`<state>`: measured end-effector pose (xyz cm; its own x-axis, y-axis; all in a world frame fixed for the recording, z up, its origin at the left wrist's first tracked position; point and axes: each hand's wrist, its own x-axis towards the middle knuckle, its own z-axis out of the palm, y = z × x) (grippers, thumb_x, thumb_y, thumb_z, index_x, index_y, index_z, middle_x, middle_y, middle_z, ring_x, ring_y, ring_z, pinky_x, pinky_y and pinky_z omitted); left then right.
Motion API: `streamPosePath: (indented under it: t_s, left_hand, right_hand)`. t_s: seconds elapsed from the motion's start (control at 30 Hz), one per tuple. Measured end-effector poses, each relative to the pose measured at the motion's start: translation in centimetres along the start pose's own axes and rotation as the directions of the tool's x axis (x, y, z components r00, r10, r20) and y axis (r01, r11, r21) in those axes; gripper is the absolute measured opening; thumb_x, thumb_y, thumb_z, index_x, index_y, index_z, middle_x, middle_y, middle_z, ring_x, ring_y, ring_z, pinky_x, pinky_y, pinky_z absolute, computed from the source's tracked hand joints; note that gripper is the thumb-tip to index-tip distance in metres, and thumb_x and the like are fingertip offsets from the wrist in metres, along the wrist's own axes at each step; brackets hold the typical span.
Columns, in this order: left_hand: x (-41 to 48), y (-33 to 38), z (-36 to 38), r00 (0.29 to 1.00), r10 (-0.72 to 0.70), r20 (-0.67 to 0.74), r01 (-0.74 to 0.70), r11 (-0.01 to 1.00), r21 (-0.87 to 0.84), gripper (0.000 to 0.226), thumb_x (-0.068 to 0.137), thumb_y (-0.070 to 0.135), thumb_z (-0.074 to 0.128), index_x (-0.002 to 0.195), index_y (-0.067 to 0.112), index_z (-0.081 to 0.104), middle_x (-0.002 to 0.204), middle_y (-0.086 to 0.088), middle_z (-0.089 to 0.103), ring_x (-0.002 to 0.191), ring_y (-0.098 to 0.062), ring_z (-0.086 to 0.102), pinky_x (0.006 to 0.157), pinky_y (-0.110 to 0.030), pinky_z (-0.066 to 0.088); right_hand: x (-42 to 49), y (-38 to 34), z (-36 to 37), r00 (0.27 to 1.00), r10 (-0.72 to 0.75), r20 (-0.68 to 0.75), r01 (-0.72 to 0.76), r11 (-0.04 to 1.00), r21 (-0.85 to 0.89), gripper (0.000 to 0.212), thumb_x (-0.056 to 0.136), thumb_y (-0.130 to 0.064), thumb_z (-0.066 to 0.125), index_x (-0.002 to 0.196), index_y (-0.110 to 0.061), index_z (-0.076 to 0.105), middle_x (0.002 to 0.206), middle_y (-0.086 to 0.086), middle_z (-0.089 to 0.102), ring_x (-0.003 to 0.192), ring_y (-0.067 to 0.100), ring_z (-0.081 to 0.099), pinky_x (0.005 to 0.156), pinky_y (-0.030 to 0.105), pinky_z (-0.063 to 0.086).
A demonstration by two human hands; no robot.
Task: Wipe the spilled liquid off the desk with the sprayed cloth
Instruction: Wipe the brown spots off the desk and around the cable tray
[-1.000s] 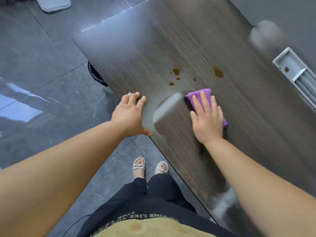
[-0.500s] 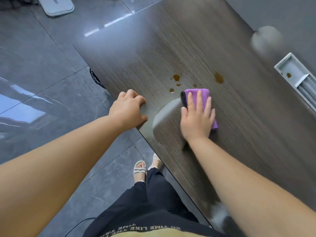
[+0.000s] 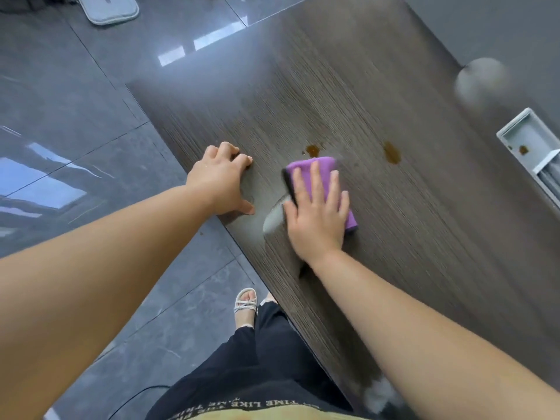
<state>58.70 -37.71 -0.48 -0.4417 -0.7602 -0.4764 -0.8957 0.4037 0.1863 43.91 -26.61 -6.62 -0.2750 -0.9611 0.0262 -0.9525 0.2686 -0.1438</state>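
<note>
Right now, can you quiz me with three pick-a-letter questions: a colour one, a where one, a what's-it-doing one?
1. What colour is the cloth? A green; B purple; C white.
2. Where is the left hand? A on the cloth; B on the desk, near its edge; C in the air.
3. The right hand on the cloth is: A flat, pressing; B a fist; C pinching a corner.
Answers: B, purple shows around the hand; B, it touches the wood; A, it lies spread flat.

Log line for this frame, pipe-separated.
step: wiping | right hand: flat on purple cloth | left hand: rests on desk edge | brown spill: at cloth's far edge | second spill: right, untouched
</note>
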Motion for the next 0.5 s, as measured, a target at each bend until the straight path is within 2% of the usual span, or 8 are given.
streamPosePath:
  t_s: [0.03, 0.13, 0.17, 0.2, 0.3, 0.37, 0.43, 0.5]
  left_hand:
    - [0.0, 0.1, 0.0, 1.000, -0.003, 0.000, 0.003, 1.000, 0.007, 0.100, 0.062, 0.054, 0.079, 0.143, 0.023, 0.030, 0.143, -0.006, 0.024, 0.131, -0.030, 0.023, 0.107, -0.043, 0.033]
    - [0.2, 0.3, 0.0, 1.000, -0.009, 0.015, 0.009, 1.000, 0.021, 0.100, 0.062, 0.053, 0.079, 0.143, 0.022, 0.030, 0.143, -0.006, 0.023, 0.131, -0.029, 0.023, 0.106, -0.042, 0.034]
    - [0.3, 0.3, -0.1, 1.000, -0.014, 0.022, 0.014, 1.000, 0.020, 0.100, 0.062, 0.053, 0.079, 0.143, 0.022, 0.029, 0.144, -0.006, 0.023, 0.131, -0.029, 0.022, 0.106, -0.042, 0.034]
    - [0.3, 0.4, -0.1, 0.999, -0.018, 0.032, 0.017, 1.000, 0.018, 0.100, 0.063, 0.053, 0.079, 0.143, 0.021, 0.028, 0.144, -0.006, 0.022, 0.131, -0.029, 0.022, 0.106, -0.042, 0.035]
    - [0.3, 0.5, -0.1, 0.998, -0.022, 0.061, 0.021, 0.999, 0.025, 0.099, 0.067, 0.053, 0.076, 0.145, 0.021, 0.023, 0.147, -0.006, 0.018, 0.133, -0.029, 0.019, 0.105, -0.043, 0.034]
    - [0.3, 0.5, 0.0, 0.997, -0.017, 0.081, 0.013, 0.999, 0.048, 0.100, 0.071, 0.054, 0.072, 0.148, 0.020, 0.017, 0.150, -0.006, 0.013, 0.136, -0.029, 0.015, 0.107, -0.042, 0.030]
    - [0.3, 0.5, 0.1, 0.995, -0.019, 0.099, 0.013, 0.998, 0.064, 0.101, 0.074, 0.054, 0.070, 0.149, 0.020, 0.011, 0.153, -0.007, 0.008, 0.140, -0.029, 0.010, 0.110, -0.041, 0.024]
    - [0.4, 0.6, 0.0, 0.994, -0.023, 0.111, 0.015, 0.997, 0.069, 0.101, 0.075, 0.053, 0.068, 0.150, 0.020, 0.008, 0.155, -0.008, 0.004, 0.142, -0.029, 0.006, 0.113, -0.040, 0.020]
  right_hand:
    - [-0.9, 0.5, 0.0, 0.985, -0.171, 0.023, 0.172, 0.985, -0.009, 0.055, 0.091, -0.046, 0.035, 0.141, -0.026, 0.045, 0.151, 0.008, 0.037, 0.136, 0.041, 0.033, 0.104, 0.060, 0.030]
    - [-0.6, 5.2, -0.9, 0.792, -0.597, 0.131, 0.599, 0.800, 0.028, 0.051, 0.093, -0.046, 0.036, 0.142, -0.031, 0.041, 0.152, 0.001, 0.035, 0.140, 0.034, 0.030, 0.109, 0.054, 0.026]
    - [0.6, 6.8, -1.0, 0.772, -0.621, 0.136, 0.626, 0.780, 0.010, 0.051, 0.093, -0.046, 0.036, 0.142, -0.032, 0.040, 0.152, 0.000, 0.036, 0.139, 0.033, 0.031, 0.109, 0.052, 0.025]
    - [2.0, 7.8, -1.2, 0.808, -0.577, 0.117, 0.582, 0.813, -0.012, 0.051, 0.093, -0.045, 0.036, 0.142, -0.032, 0.040, 0.152, 0.001, 0.036, 0.139, 0.033, 0.031, 0.109, 0.053, 0.026]
    - [6.1, 6.6, -1.1, 0.996, -0.068, 0.058, 0.068, 0.998, 0.013, 0.054, 0.096, -0.044, 0.035, 0.148, -0.031, 0.031, 0.158, 0.001, 0.021, 0.144, 0.034, 0.017, 0.112, 0.056, 0.019]
    - [6.8, 3.0, -0.3, 0.984, 0.162, 0.079, -0.161, 0.987, -0.024, 0.057, 0.097, -0.047, 0.034, 0.151, -0.031, 0.020, 0.160, 0.002, 0.008, 0.146, 0.036, 0.006, 0.113, 0.056, 0.010]
    - [5.7, 0.3, 0.0, 0.998, -0.021, 0.055, 0.020, 1.000, 0.013, 0.060, 0.093, -0.049, 0.032, 0.148, -0.027, 0.030, 0.158, 0.008, 0.020, 0.142, 0.042, 0.017, 0.109, 0.060, 0.017]
    - [4.2, 1.3, 0.0, 0.906, -0.415, 0.081, 0.416, 0.909, 0.015, 0.059, 0.090, -0.049, 0.033, 0.143, -0.025, 0.043, 0.152, 0.008, 0.035, 0.138, 0.042, 0.030, 0.106, 0.061, 0.025]
